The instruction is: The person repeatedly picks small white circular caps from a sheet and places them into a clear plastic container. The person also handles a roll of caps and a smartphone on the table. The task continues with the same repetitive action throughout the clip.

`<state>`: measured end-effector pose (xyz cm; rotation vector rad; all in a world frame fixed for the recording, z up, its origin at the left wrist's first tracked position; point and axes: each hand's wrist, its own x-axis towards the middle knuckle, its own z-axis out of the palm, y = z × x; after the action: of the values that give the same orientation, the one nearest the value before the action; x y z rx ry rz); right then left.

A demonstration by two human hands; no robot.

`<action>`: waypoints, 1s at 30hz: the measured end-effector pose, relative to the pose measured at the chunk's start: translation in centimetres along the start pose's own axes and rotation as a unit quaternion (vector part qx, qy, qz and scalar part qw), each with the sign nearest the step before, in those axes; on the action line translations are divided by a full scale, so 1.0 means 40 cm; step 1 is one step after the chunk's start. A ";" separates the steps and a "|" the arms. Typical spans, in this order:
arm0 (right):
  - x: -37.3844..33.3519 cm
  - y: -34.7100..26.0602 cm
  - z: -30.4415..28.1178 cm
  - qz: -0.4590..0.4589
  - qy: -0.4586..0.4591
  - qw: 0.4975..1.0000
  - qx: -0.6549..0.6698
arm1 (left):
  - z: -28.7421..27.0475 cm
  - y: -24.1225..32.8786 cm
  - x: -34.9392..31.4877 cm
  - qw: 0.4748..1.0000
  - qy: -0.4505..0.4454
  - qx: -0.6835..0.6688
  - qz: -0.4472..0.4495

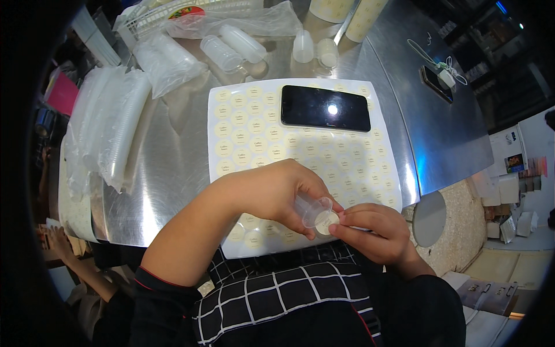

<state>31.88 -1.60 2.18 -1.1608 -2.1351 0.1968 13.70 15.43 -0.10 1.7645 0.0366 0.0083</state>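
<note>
My left hand is closed around a small clear plastic cup, which lies tilted over the near edge of the sticker sheet. A round cream sticker is at the cup's end facing right. The fingertips of my right hand pinch that sticker's edge; whether it is fully stuck down I cannot tell. Beneath my hands, a white sheet carries rows of round cream stickers. A black phone lies face up on the sheet's far part.
Clear cups stand or lie behind the sheet. Bagged stacks of cups lie at the left of the steel table. A white basket and cream rolls are at the back. Another phone with a white cable lies right.
</note>
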 end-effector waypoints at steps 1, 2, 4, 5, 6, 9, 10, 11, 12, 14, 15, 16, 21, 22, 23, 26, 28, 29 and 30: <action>0.001 0.000 0.001 -0.002 0.006 1.000 -0.001 | 0.000 0.001 0.000 1.000 0.001 -0.003 0.006; 0.003 0.000 0.001 -0.003 0.007 1.000 -0.002 | -0.001 0.001 -0.001 1.000 0.001 -0.004 0.005; 0.011 -0.004 -0.002 0.011 -0.009 1.000 0.004 | -0.001 0.001 -0.002 1.000 0.002 -0.004 -0.003; 0.016 -0.009 -0.008 0.027 -0.025 0.999 0.011 | 0.000 0.000 -0.003 1.000 0.002 -0.004 -0.011; 0.023 -0.014 -0.015 0.040 -0.031 0.999 0.020 | 0.000 0.000 -0.003 1.000 0.003 0.001 -0.013; 0.040 -0.040 -0.055 0.147 -0.152 0.977 -0.008 | 0.000 0.000 -0.002 1.000 0.006 0.021 -0.012; 0.047 -0.043 -0.066 0.154 -0.167 0.974 -0.014 | -0.002 0.001 -0.002 1.000 0.003 0.013 -0.015; 0.052 -0.043 -0.074 0.167 -0.193 0.967 -0.020 | -0.005 0.002 -0.003 1.000 0.000 0.007 -0.018; 0.056 -0.043 -0.077 0.177 -0.210 0.961 -0.026 | -0.008 0.003 -0.003 1.000 -0.002 0.001 -0.015; 0.057 -0.038 -0.057 0.163 -0.190 0.966 -0.063 | -0.013 0.005 0.000 0.999 -0.005 -0.017 -0.039; 0.055 -0.034 -0.043 0.159 -0.187 0.966 -0.081 | -0.014 0.005 -0.001 0.998 -0.006 -0.018 -0.055; 0.048 -0.032 -0.035 0.138 -0.171 0.974 -0.052 | -0.017 0.006 -0.002 0.998 -0.005 -0.031 -0.057; 0.020 -0.030 -0.017 0.021 -0.007 0.998 -0.051 | -0.017 -0.001 0.001 0.996 -0.001 -0.042 -0.079; 0.019 -0.033 -0.010 0.046 0.012 0.997 -0.052 | -0.018 -0.003 0.002 0.996 -0.006 -0.027 -0.089; 0.020 -0.035 0.000 0.075 -0.003 0.995 -0.071 | -0.019 -0.005 0.003 0.995 -0.010 -0.013 -0.098; 0.024 -0.031 0.034 0.128 -0.012 0.988 -0.082 | -0.022 -0.007 0.004 0.998 -0.002 -0.016 -0.058; 0.014 -0.020 0.041 0.093 0.038 0.991 -0.084 | -0.024 -0.005 0.005 0.998 0.012 -0.032 -0.047; 0.003 -0.015 0.041 0.075 0.064 0.991 -0.086 | -0.025 -0.003 0.004 0.997 0.018 -0.042 -0.061; -0.011 -0.011 0.037 0.102 0.033 0.994 -0.037 | -0.024 -0.001 0.002 0.996 0.024 -0.043 -0.071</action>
<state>30.82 -1.92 1.06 -1.4092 -1.9804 0.1687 13.77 16.38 0.03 1.6716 0.1937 -0.0499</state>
